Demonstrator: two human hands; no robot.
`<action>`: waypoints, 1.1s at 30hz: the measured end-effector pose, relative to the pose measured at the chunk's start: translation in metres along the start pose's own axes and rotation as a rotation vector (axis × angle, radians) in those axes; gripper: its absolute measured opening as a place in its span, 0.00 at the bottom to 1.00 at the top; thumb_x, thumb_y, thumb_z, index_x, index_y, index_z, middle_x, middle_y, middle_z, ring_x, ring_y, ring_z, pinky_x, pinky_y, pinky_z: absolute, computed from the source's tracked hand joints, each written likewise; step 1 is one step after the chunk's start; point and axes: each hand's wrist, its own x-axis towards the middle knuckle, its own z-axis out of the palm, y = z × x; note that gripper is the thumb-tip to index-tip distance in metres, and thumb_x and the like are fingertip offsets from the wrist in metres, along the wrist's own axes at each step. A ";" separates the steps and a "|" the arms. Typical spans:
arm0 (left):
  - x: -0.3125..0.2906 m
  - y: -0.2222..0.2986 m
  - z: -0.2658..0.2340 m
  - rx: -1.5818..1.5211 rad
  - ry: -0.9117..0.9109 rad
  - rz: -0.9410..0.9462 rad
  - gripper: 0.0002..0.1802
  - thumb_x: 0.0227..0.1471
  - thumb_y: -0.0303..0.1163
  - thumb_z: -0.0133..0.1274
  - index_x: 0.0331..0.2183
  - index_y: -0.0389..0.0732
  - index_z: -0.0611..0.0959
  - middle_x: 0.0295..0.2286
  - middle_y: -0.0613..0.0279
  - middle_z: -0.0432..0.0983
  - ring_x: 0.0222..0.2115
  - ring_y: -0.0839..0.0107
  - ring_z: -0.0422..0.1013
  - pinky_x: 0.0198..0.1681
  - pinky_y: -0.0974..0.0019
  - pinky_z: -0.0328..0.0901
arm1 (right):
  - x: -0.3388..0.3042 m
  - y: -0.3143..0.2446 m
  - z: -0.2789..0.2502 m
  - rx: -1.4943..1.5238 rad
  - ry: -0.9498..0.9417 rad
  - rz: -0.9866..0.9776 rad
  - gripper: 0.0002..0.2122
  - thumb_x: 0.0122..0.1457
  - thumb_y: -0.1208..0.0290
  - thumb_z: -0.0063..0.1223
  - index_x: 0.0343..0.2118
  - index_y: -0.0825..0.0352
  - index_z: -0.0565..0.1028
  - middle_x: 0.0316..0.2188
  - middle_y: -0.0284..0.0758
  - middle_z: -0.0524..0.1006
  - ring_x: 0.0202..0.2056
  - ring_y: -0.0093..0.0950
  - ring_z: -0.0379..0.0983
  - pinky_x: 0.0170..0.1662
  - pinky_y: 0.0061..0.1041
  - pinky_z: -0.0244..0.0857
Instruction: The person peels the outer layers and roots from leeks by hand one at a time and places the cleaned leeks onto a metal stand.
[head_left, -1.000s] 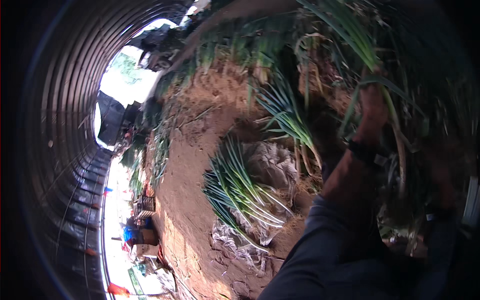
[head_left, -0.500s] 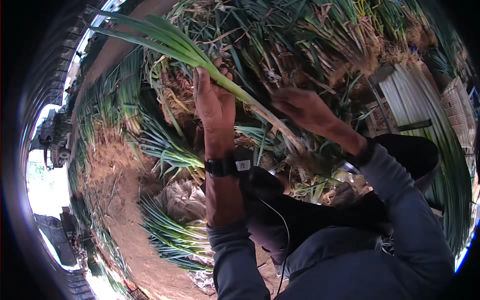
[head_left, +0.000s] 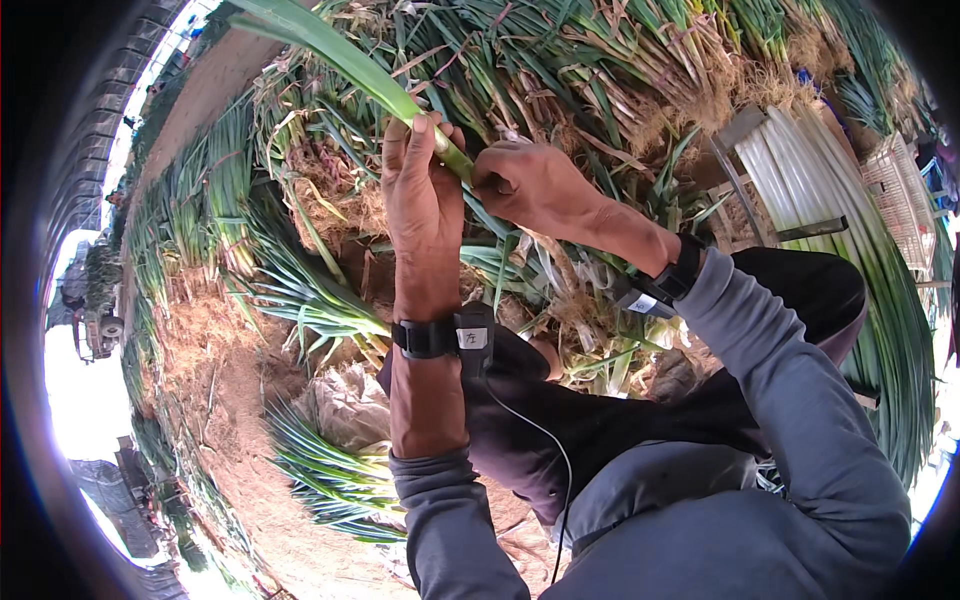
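Observation:
A long green onion [head_left: 372,78] slants across the middle, its green leaves running off the top left. My left hand [head_left: 424,195] is closed around the upper stalk, with thumb and fingers pinching it where the leaves begin. Just below that grip, my right hand [head_left: 540,188] is closed on the same stalk, fingers curled. The right hand covers part of the stalk. Its brownish lower end and roots [head_left: 580,300] show beyond that hand, above my lap, among loose peelings. Whether the fingers also hold an outer leaf layer is hidden.
Unpeeled green onions with roots [head_left: 640,90] are heaped along the far side. At right, cleaned white stalks [head_left: 795,175] lie on a metal rack [head_left: 815,230] beside a pale plastic crate [head_left: 898,200]. A smaller bundle [head_left: 325,480] and crumpled sacking [head_left: 348,405] lie at left.
My right hand has moved left and up along the stalk and closed on it beside my left hand. The left hand keeps its grip, and the leaves have shifted upward.

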 end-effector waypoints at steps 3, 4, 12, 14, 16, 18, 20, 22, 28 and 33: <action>0.003 0.005 -0.004 0.012 0.010 0.033 0.13 0.57 0.26 0.60 0.44 0.41 0.78 0.37 0.66 0.77 0.36 0.76 0.73 0.43 0.66 0.72 | -0.008 -0.005 0.000 -0.278 0.140 -0.220 0.08 0.49 0.80 0.59 0.32 0.66 0.73 0.35 0.37 0.75 0.32 0.37 0.75 0.30 0.30 0.70; 0.004 0.005 0.000 0.012 0.010 0.028 0.13 0.57 0.26 0.60 0.44 0.41 0.78 0.37 0.66 0.77 0.36 0.76 0.73 0.43 0.66 0.72 | -0.014 -0.001 0.000 -0.278 0.139 -0.216 0.08 0.49 0.80 0.59 0.32 0.66 0.73 0.35 0.37 0.75 0.32 0.37 0.75 0.30 0.30 0.70; 0.019 0.020 0.005 0.075 0.170 0.145 0.12 0.60 0.35 0.58 0.43 0.45 0.77 0.29 0.66 0.73 0.29 0.72 0.73 0.33 0.65 0.71 | -0.039 0.002 -0.027 0.215 -0.108 -0.017 0.07 0.55 0.84 0.53 0.35 0.67 0.70 0.22 0.32 0.68 0.25 0.20 0.74 0.25 0.22 0.66; 0.029 0.030 -0.004 0.021 0.041 0.143 0.12 0.60 0.35 0.58 0.43 0.44 0.76 0.28 0.65 0.73 0.27 0.73 0.71 0.31 0.65 0.70 | -0.059 0.008 -0.039 0.504 -0.245 0.309 0.05 0.55 0.79 0.52 0.32 0.69 0.68 0.26 0.35 0.74 0.22 0.26 0.73 0.25 0.25 0.67; 0.036 0.038 -0.014 0.046 0.121 0.164 0.13 0.60 0.36 0.58 0.43 0.43 0.76 0.28 0.64 0.73 0.26 0.73 0.70 0.30 0.66 0.68 | -0.091 0.028 -0.040 0.405 -0.332 0.308 0.02 0.62 0.77 0.48 0.33 0.65 0.67 0.22 0.31 0.72 0.25 0.19 0.74 0.25 0.19 0.67; 0.046 0.050 -0.028 0.003 0.141 0.189 0.13 0.60 0.35 0.58 0.44 0.42 0.76 0.29 0.63 0.73 0.27 0.73 0.69 0.31 0.68 0.67 | -0.126 0.037 -0.034 0.453 -0.482 0.588 0.07 0.56 0.75 0.53 0.29 0.69 0.67 0.27 0.37 0.75 0.25 0.29 0.76 0.27 0.30 0.69; 0.048 0.049 -0.044 -0.023 0.094 0.181 0.12 0.60 0.35 0.57 0.43 0.42 0.76 0.30 0.63 0.74 0.28 0.73 0.69 0.32 0.68 0.67 | -0.168 0.055 -0.019 -0.081 -0.784 0.447 0.07 0.56 0.71 0.55 0.31 0.69 0.70 0.29 0.41 0.76 0.29 0.40 0.77 0.33 0.38 0.70; 0.060 0.034 -0.033 0.007 0.142 0.178 0.12 0.62 0.35 0.55 0.45 0.42 0.75 0.31 0.63 0.73 0.29 0.73 0.68 0.33 0.67 0.66 | -0.277 0.132 0.002 -0.200 -0.958 0.450 0.08 0.56 0.68 0.54 0.34 0.68 0.74 0.31 0.44 0.77 0.33 0.46 0.76 0.38 0.42 0.69; 0.038 0.038 -0.021 0.144 0.221 0.187 0.11 0.66 0.36 0.48 0.47 0.43 0.73 0.34 0.61 0.74 0.30 0.71 0.68 0.37 0.65 0.66 | -0.122 0.055 -0.015 0.007 -0.164 0.343 0.08 0.60 0.69 0.54 0.40 0.65 0.78 0.33 0.42 0.79 0.38 0.41 0.78 0.41 0.38 0.71; 0.036 0.015 0.001 0.118 0.139 0.080 0.17 0.65 0.34 0.48 0.52 0.39 0.71 0.40 0.56 0.77 0.34 0.69 0.70 0.41 0.61 0.68 | -0.023 0.008 -0.006 0.113 0.214 0.022 0.10 0.58 0.71 0.60 0.42 0.66 0.77 0.35 0.39 0.79 0.36 0.37 0.78 0.40 0.33 0.73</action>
